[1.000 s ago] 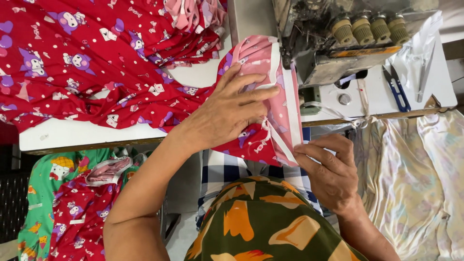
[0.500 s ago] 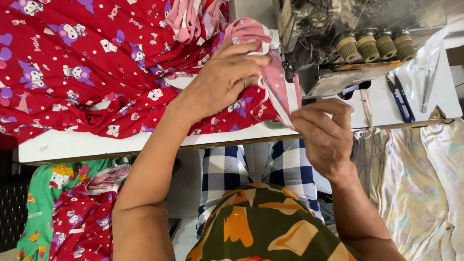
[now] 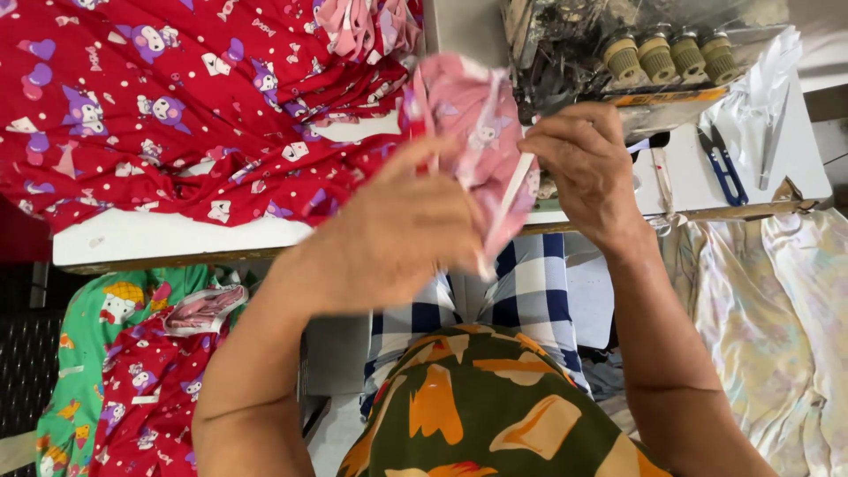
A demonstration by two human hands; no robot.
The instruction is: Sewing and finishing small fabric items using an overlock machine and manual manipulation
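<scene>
- Head view, nearest first: lap in a blue-and-white checked cloth (image 3: 530,291) under an olive-and-orange patterned top (image 3: 495,415), both forearms reaching up from it.
- Left hand (image 3: 397,234) raised above the lap, seen from the back, fingers curled and closed on the lower part of the pink printed fabric piece (image 3: 473,124) — blurred, so exact finger placement impossible to tell.
- Right hand (image 3: 587,163) at the piece's right edge, fingertips pressed together in a pinch on the white trim strip (image 3: 505,208) running down that edge.
- Pink piece held in the air between the two hands, over the front edge of the tabletop (image 3: 159,238), puckered and folded on itself.
- Judged from the way it drapes and bunches: light, thin, soft, no stiffness, prone to sliding and twisting out of line. Best taken at the edge — a pinch on the trim with one hand, the bulk gathered and steadied with the other. Not fragile.
- Further off on the tabletop: a heap of red cartoon-print fabric (image 3: 177,115), touching the pink piece at its left.
- Beyond the right hand: sewing machine (image 3: 601,53) with a row of tan thread cones (image 3: 671,55); blue-handled snips (image 3: 726,168) lying to the right.
- Low left, green printed cloth (image 3: 88,344); low right, pale floral cloth (image 3: 751,300).
</scene>
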